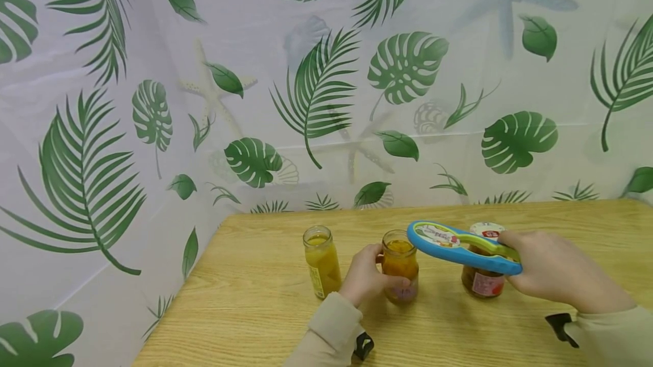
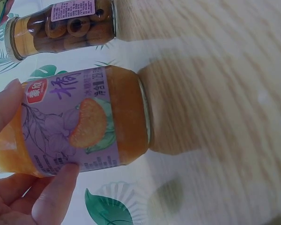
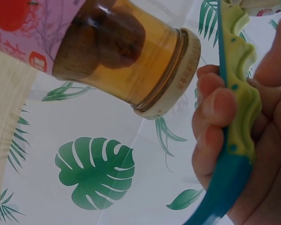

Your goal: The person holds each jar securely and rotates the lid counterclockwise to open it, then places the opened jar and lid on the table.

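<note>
My left hand point(image 1: 374, 276) grips the middle glass jar point(image 1: 400, 259), which stands upright on the table. The left wrist view shows its orange contents and a purple label point(image 2: 70, 122) with a mandarin segment. The jar's mouth has no lid on it. My right hand point(image 1: 556, 268) holds a blue and green jar opener point(image 1: 459, 259) by its handle, above the table. Within the opener's loop lies a white printed jar lid point(image 1: 433, 234). Behind and below the opener stands a lidded jar point(image 1: 484, 285) with brown contents and a pink label, partly hidden.
An uncapped glass jar point(image 1: 323, 268) with yellow contents stands left of my left hand. All the jars stand on a wooden table point(image 1: 245, 276). White cloth point(image 1: 326, 185) printed with leaves hangs behind the table and along its left side.
</note>
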A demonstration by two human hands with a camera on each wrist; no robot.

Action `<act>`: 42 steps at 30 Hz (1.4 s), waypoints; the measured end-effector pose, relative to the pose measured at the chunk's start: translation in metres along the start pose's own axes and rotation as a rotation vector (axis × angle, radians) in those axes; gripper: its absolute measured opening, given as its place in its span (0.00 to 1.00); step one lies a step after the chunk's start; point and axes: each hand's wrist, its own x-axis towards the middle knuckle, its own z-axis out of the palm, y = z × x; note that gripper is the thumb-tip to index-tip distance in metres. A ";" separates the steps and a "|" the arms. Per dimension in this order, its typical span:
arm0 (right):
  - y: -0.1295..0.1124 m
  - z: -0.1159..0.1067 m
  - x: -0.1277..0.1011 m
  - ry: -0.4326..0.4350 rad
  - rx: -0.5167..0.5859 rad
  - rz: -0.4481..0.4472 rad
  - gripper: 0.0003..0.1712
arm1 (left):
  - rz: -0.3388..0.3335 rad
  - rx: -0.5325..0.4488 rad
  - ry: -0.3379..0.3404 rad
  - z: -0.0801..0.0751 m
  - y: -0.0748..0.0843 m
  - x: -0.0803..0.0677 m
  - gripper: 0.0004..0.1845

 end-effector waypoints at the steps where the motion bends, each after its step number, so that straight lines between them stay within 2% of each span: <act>1: 0.000 0.000 0.000 -0.003 0.000 0.001 0.16 | 0.000 0.000 0.000 0.000 0.000 0.000 0.26; 17: -0.001 -0.001 0.000 -0.020 0.003 -0.005 0.17 | -0.023 0.013 -0.002 0.002 0.000 0.001 0.27; 24: -0.005 -0.002 0.000 -0.010 0.019 -0.015 0.18 | 0.005 -0.003 -0.010 0.000 0.001 -0.001 0.26; 27: -0.008 -0.003 0.000 0.006 0.040 -0.043 0.16 | 0.009 -0.022 -0.007 -0.001 0.001 -0.004 0.28; 32: -0.017 -0.002 0.001 0.014 0.071 -0.093 0.15 | 0.004 -0.026 0.015 -0.008 -0.002 -0.012 0.35; 35: -0.024 -0.002 0.001 0.026 0.085 -0.125 0.14 | 0.028 -0.022 0.009 -0.015 -0.004 -0.020 0.37; 38: -0.029 -0.001 0.001 0.034 0.102 -0.172 0.14 | 0.059 -0.019 -0.003 -0.024 -0.006 -0.029 0.37; 42: -0.034 0.001 0.001 -0.008 0.124 -0.206 0.14 | 0.104 -0.009 -0.015 -0.037 -0.008 -0.042 0.34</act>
